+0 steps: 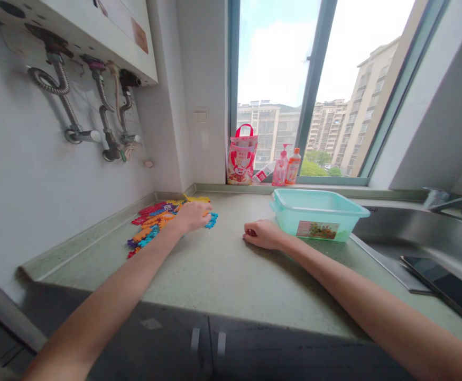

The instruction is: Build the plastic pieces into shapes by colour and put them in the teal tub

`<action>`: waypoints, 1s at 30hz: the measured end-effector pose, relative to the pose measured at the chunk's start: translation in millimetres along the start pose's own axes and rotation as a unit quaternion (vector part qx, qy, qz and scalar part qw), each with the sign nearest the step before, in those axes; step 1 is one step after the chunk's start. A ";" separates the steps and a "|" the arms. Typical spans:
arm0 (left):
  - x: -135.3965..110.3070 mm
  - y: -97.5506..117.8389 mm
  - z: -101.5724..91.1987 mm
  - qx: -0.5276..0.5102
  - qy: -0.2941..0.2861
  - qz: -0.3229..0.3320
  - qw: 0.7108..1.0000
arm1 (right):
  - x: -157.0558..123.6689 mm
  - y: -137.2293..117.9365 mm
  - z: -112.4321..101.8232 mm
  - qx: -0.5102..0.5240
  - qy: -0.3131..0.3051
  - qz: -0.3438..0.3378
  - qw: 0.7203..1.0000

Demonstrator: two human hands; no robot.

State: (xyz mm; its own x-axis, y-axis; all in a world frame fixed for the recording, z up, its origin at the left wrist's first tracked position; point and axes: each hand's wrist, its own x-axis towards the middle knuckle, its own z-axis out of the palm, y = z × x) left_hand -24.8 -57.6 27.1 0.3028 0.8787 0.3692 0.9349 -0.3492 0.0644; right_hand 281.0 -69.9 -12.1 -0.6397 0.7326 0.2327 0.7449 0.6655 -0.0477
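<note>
Small plastic toy pieces in red, orange, yellow, blue and purple form a loose, flat pile (151,225) at the left of the counter. My left hand (193,216) is over the pile's right side with its fingers curled down; what they grip, if anything, is hidden. Light-blue pieces (212,220) lie right beside those fingertips. Resting on the counter, my right hand (263,234) is closed in a loose fist, with a dark reddish spot inside the curl that is too small to name. Just to its right stands a translucent mint-green plastic tub (282,214) with a picture label.
At the right is a steel sink (389,227) with a tap (449,201); a dark flat phone-like device (441,280) lies at its near edge. A red-and-white bag (242,161), a pink pump bottle (280,169) and an orange bottle (293,168) stand by the window.
</note>
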 end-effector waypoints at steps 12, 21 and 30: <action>-5.2 -41.6 -29.4 0.113 -0.001 -0.061 0.992 | 3.0 5.3 7.5 -0.005 0.009 0.002 1.000; -1.0 -44.7 -12.2 0.103 -0.073 -0.058 0.990 | 1.0 1.5 0.2 -0.013 -0.005 0.012 1.000; -13.2 -57.9 -52.3 0.005 -0.023 -0.118 0.993 | 1.1 4.1 2.6 0.006 0.002 0.013 1.000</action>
State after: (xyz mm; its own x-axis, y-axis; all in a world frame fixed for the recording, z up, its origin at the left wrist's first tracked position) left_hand -92.6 -66.0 67.0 0.0838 0.9493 0.3030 0.9825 -0.1295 0.1338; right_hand 282.8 -66.0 -14.6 -0.6199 0.7489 0.2343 0.7584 0.6485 -0.0661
